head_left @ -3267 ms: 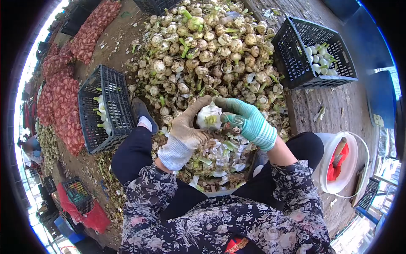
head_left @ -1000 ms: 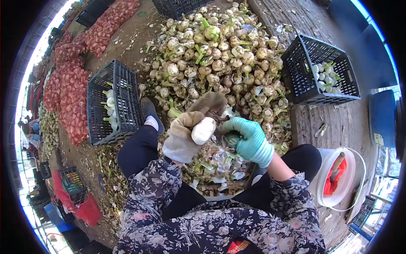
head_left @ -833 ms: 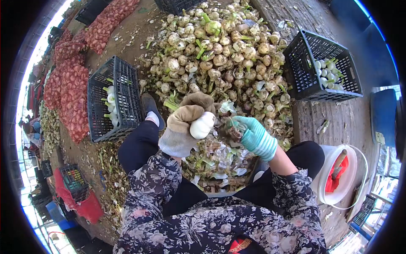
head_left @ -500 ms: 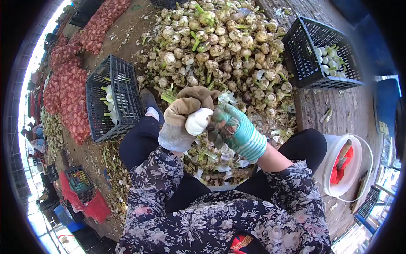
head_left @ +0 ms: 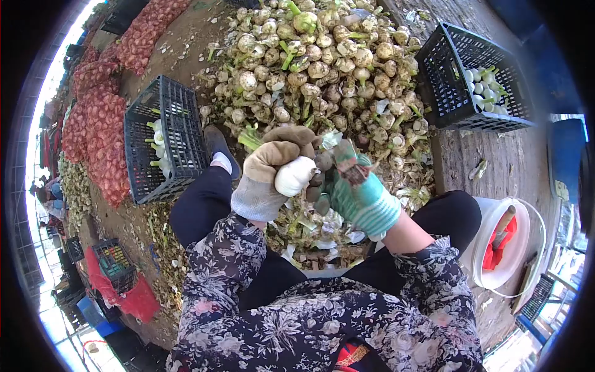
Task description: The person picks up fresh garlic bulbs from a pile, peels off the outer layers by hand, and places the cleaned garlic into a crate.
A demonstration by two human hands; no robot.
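My left hand (head_left: pixel 263 170), in a brown and grey glove, is wrapped round a white garlic bulb (head_left: pixel 294 177). A green stalk (head_left: pixel 250 137) sticks out past the glove on the far side. Close against the bulb's right side is my right hand (head_left: pixel 356 186), in a teal striped glove with dirty dark fingertips. Its fingers are curled, and what they hold, if anything, is hidden. A pale papery piece of skin (head_left: pixel 331 139) shows just beyond those fingers. Past both hands lies a large heap of soil-stained garlic bulbs (head_left: pixel 322 68).
Black crates with cleaned white bulbs stand at left (head_left: pixel 167 142) and right (head_left: pixel 477 80). A white bucket (head_left: pixel 477 248) holding a red cloth and a wooden handle is by my right knee. Red net sacks (head_left: pixel 102 136) line the left. Peelings (head_left: pixel 310 239) cover the ground between my legs.
My right hand has turned, bringing the soiled back of its fingers upward, and stays beside the bulb. My left hand keeps its hold on the bulb, nearly in place.
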